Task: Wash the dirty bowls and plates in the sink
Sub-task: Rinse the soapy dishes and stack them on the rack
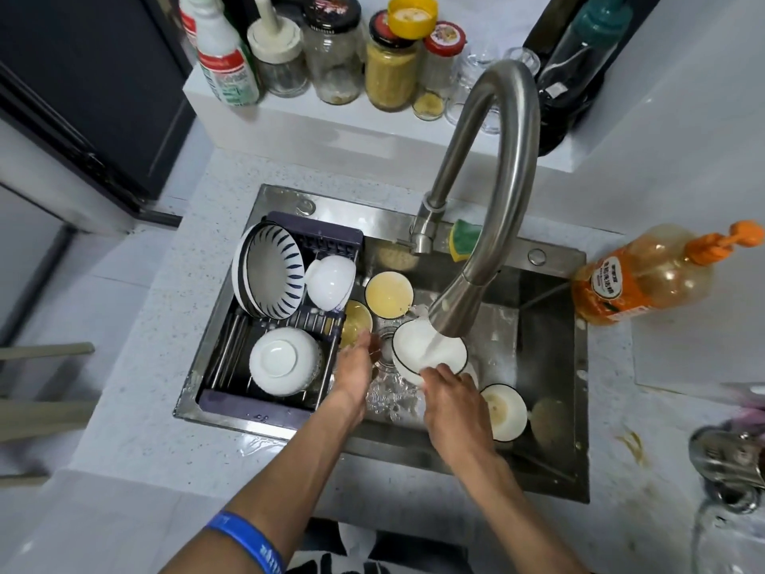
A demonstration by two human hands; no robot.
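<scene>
Water runs from the steel faucet [492, 200] onto a white bowl with a dark rim [414, 350], tilted in the middle of the sink [550, 391]. My right hand [451, 403] grips that bowl's near edge. My left hand [356, 362] hangs over the sink beside the drying rack, fingers straight and empty. Dirty yellowish bowls lie around: one at the back [389, 294], one half hidden by the rack [356, 323], one at the front right [503, 412].
A dark drying rack [265, 401] in the sink's left half holds a blue-striped bowl [269, 275] and white bowls [283, 358]. A green-yellow sponge [463, 240] lies on the back ledge. An orange soap bottle [645, 275] lies at the right. Jars line the back shelf.
</scene>
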